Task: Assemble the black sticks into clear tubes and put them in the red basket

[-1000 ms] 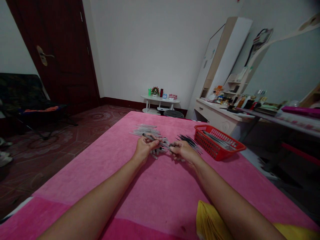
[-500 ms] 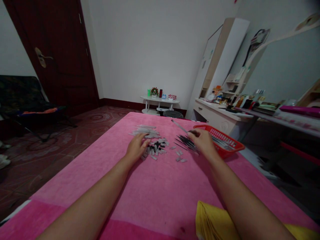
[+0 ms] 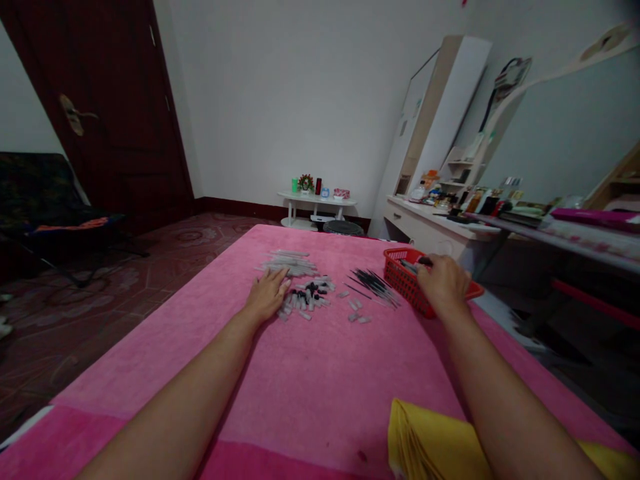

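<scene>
My left hand [image 3: 267,292] lies palm down with its fingers spread. Its fingertips reach the near edge of a pile of clear pen barrels [image 3: 293,261]. To its right are a heap of translucent caps [image 3: 305,301] and small black pieces [image 3: 314,288]. Above the red basket [image 3: 407,285], my right hand [image 3: 444,283] is closed around a pen, whose dark end shows at the fingers; the rest is hidden. Grey pens [image 3: 407,266] lie inside the basket, partly covered by that hand. Thin dark pen refills [image 3: 373,283] lie fanned out left of the basket.
A few loose caps [image 3: 359,319] lie on the pink cloth [image 3: 320,373] in front of the refills. A folded yellow cloth [image 3: 430,440] sits at the near right, beneath my right forearm. Beyond the right edge stands a dressing table [image 3: 435,227] with bottles.
My right hand has moved right with the pen, from over the refills to above the basket. My left hand has shifted slightly left, its fingers now flatter and more spread.
</scene>
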Action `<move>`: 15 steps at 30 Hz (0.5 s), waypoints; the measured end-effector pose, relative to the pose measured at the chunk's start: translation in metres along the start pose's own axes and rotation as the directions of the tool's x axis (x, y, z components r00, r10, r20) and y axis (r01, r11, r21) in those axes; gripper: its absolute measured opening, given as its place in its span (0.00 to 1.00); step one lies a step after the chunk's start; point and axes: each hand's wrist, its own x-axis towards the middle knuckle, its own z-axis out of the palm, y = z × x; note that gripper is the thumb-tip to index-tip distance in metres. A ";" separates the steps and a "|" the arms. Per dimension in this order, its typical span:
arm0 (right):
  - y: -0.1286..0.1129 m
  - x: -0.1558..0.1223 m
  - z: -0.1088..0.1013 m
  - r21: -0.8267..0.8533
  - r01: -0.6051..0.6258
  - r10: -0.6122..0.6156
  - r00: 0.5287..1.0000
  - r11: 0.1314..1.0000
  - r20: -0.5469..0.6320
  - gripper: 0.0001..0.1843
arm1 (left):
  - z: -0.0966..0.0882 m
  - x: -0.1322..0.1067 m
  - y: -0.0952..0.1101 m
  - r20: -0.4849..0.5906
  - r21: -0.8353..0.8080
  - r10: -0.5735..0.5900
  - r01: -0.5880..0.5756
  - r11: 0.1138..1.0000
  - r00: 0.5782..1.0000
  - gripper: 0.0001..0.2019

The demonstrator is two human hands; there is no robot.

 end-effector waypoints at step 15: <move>-0.076 -0.072 0.044 0.500 0.371 -0.502 0.851 0.783 0.156 0.09 | 0.000 0.005 0.000 -0.053 0.111 0.072 -0.066 0.992 0.996 0.23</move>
